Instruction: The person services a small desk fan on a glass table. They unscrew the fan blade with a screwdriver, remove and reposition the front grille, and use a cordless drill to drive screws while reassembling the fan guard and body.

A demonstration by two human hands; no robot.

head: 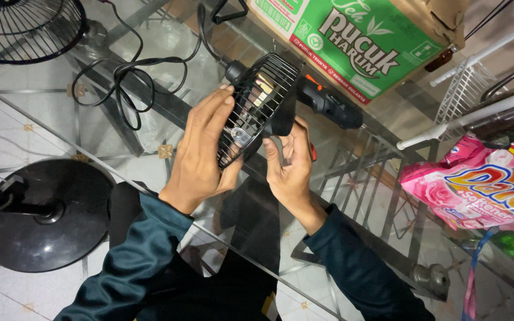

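A glass desk (168, 35) carries a black power drill (328, 104), tangled black cord (126, 77) and a green carton (352, 41) at upper frame

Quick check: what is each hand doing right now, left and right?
Left hand: fingers curled over the front grille of the small black fan, gripping it.
Right hand: closed around the back of the same fan.
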